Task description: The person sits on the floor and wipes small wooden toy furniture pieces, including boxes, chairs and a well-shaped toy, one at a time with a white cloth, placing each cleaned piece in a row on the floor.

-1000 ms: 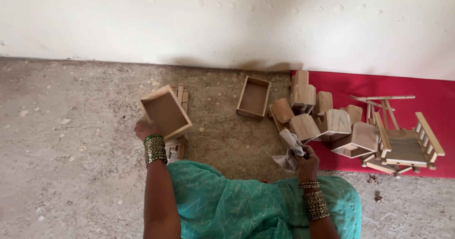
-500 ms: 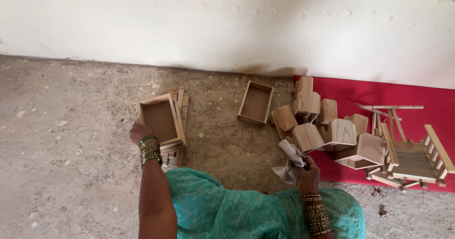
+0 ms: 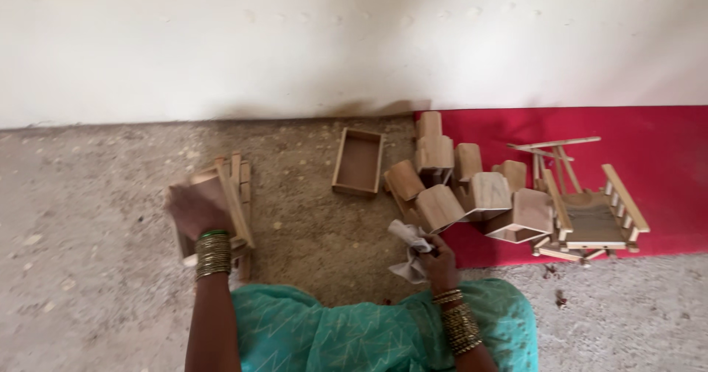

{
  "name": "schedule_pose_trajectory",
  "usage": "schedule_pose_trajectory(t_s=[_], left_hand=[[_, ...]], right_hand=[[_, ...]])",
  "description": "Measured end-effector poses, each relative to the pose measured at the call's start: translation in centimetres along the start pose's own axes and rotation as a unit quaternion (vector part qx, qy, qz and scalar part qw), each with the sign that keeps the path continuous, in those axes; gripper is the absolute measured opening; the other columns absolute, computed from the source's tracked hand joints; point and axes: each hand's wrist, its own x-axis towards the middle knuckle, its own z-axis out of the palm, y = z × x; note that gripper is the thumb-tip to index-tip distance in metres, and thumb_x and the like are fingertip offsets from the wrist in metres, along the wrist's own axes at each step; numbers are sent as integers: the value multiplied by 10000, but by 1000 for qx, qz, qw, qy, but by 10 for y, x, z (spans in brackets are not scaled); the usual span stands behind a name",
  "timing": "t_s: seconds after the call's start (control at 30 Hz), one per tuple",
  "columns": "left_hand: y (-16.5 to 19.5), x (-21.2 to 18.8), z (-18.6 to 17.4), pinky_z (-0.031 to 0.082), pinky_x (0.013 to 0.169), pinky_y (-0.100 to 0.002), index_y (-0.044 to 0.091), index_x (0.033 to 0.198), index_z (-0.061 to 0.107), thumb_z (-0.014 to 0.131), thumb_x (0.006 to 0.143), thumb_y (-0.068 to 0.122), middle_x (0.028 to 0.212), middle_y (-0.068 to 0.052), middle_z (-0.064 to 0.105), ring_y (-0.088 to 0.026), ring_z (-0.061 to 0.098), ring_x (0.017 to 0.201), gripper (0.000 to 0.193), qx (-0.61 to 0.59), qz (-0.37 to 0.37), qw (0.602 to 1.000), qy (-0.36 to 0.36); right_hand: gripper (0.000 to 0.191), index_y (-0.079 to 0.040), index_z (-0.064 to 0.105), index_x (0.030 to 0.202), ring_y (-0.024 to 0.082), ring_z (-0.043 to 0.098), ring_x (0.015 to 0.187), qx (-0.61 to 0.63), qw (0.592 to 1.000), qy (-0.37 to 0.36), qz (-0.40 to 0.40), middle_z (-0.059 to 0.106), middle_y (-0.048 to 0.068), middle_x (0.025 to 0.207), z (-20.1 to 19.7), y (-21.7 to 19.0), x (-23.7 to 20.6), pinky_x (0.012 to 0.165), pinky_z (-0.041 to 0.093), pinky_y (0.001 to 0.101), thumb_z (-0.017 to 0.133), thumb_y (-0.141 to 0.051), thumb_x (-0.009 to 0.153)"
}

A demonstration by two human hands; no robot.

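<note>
My left hand [image 3: 193, 208] grips a small open wooden box [image 3: 221, 202], pressing it down on a low stack of similar wooden pieces on the concrete floor; the hand is blurred. A crumpled whitish cloth [image 3: 408, 250] is held in my right hand [image 3: 440, 263], just in front of a cluster of small wooden blocks [image 3: 472, 188]. Both wrists wear several green and gold bangles. My teal-clad knee [image 3: 369, 328] fills the lower middle.
An empty open wooden tray [image 3: 358, 162] lies on the floor near the white wall [image 3: 295, 40]. A red mat [image 3: 649, 143] at right carries the blocks and a small slatted wooden cart-like frame [image 3: 590, 210]. Rough concrete floor [image 3: 74, 269] spreads left.
My left hand has lowered the wooden box from a raised, tilted position down onto the stack at the left. The right hand with the cloth has hardly moved.
</note>
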Motion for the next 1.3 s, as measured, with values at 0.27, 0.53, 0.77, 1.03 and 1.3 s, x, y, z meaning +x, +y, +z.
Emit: schedule_pose_trajectory(t_s=[0.27,0.53,0.77,1.03,1.3], left_hand=[[214,-68,-13,191,1256,-461,67,1481,436,493,948,157,1590,-139,385,-300,325,1497,544,-45,353,934,5],[292,-115,-31,277,1249,-474,102,1433,462,548,1000,202,1490,-103,454,-277,384,1435,452,-90,445,872,-184],[253,-149,-22,537,975,-440,152,1253,600,581,998,228,1279,-41,621,-239,625,1157,267,-129,463,851,-212],[227,-155,-66,591,831,-362,114,1107,705,610,1037,373,1067,-48,746,-195,721,967,285,-588,67,779,-208],[156,-225,-108,601,854,-339,66,1244,623,471,1040,478,1136,-48,714,-185,713,999,484,-877,-326,307,-174]], right_hand=[[301,-3,743,1085,192,727,888,-71,997,-40,0,760,95,996,10,10,2,795,602,330,616,77,823],[184,-53,806,996,240,729,833,-169,979,-97,54,741,156,941,7,-14,-1,786,571,374,705,-69,843],[161,-53,799,975,199,744,783,-109,987,-108,42,775,120,895,10,-19,-3,738,587,344,695,-67,852],[215,-19,773,1033,227,725,804,-124,988,20,-84,738,145,927,18,-33,-11,729,576,360,710,-4,828],[315,-27,716,1153,391,589,1224,-130,915,-41,-379,569,231,1373,31,-120,-85,988,503,480,759,-113,853]])
